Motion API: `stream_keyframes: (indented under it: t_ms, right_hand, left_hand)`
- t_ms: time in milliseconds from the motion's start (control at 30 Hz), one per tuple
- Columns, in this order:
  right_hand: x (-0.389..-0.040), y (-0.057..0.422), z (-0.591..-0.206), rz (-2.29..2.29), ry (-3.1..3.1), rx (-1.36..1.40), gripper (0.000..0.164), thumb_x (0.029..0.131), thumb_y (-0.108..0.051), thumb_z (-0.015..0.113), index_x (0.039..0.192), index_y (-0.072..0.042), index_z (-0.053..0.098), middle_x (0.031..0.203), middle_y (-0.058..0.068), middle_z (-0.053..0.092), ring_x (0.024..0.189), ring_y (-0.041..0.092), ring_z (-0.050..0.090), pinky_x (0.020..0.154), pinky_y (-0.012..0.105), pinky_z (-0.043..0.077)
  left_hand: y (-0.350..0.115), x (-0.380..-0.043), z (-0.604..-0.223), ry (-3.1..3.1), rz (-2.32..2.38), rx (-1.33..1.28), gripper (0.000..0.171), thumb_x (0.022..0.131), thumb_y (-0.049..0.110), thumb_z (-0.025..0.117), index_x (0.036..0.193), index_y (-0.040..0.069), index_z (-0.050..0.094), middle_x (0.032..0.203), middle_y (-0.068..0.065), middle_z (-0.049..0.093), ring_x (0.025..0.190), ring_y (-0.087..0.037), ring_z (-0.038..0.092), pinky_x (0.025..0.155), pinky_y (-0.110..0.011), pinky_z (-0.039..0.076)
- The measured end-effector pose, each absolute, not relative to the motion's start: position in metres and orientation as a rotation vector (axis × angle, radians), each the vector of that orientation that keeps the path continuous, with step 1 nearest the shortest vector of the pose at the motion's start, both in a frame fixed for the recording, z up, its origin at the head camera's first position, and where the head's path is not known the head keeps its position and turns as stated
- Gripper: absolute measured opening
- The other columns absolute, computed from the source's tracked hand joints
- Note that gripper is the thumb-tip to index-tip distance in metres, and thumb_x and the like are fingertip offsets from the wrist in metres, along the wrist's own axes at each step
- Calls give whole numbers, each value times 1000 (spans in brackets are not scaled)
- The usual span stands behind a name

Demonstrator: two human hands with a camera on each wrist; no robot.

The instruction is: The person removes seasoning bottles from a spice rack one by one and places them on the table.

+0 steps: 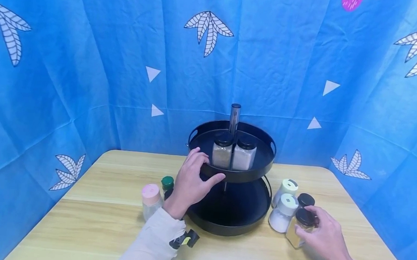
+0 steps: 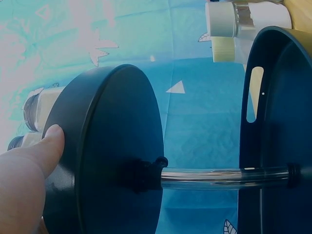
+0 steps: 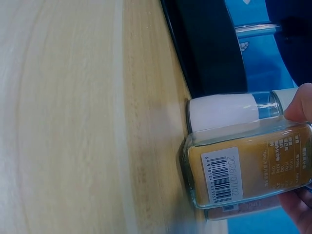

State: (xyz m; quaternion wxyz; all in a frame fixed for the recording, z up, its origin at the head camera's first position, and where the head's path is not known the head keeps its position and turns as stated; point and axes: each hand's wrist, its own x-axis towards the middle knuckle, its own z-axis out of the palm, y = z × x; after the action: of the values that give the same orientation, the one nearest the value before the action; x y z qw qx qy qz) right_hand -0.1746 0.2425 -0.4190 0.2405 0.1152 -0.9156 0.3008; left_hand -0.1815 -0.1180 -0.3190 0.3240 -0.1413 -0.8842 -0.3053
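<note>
A black two-tier turntable rack (image 1: 223,228) stands mid-table, its upper tray (image 1: 252,176) bearing two square spice jars with black lids, one brown-filled jar (image 1: 222,155) and one pale-filled jar (image 1: 244,158). My left hand (image 1: 193,182) grips the upper tray's rim at the front left; the left wrist view shows the thumb (image 2: 51,146) against its outer wall. At the right, my right hand (image 1: 323,235) holds a spice jar of yellow powder (image 3: 253,165) near its black lid. Its barcode label faces the right wrist camera. The lower tray has nothing visible on it.
White-lidded shakers (image 1: 281,217) and another black-lidded jar (image 1: 306,199) stand close beside the held jar. Left of the rack are a pink-lidded shaker (image 1: 151,201) and a green-capped bottle (image 1: 167,182), partly behind my left arm. A blue curtain (image 1: 272,69) surrounds the table.
</note>
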Motion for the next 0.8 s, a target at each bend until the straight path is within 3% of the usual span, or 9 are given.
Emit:
stream_keyframes:
  t_ms: [400,800]
  right_hand:
    - [-175,245,-420,863,-2513,326,60,62,-15,85,111,1,55,92,24,66,77,36,63,64,56,55]
    - [-174,248,-423,855,-2469,378,60,62,-11,84,112,3,55,94,22,66,75,32,63,62,49,55]
  left_hand:
    - [-118,-182,-318,-2329,-805,-364,50,77,47,74,102,6,59,116,-13,63,134,-27,37,107,-52,38]
    - [-118,-182,-317,-2327,-818,-372,49,78,45,74,102,5,59,116,-14,63,134,-29,37,107,-53,37]
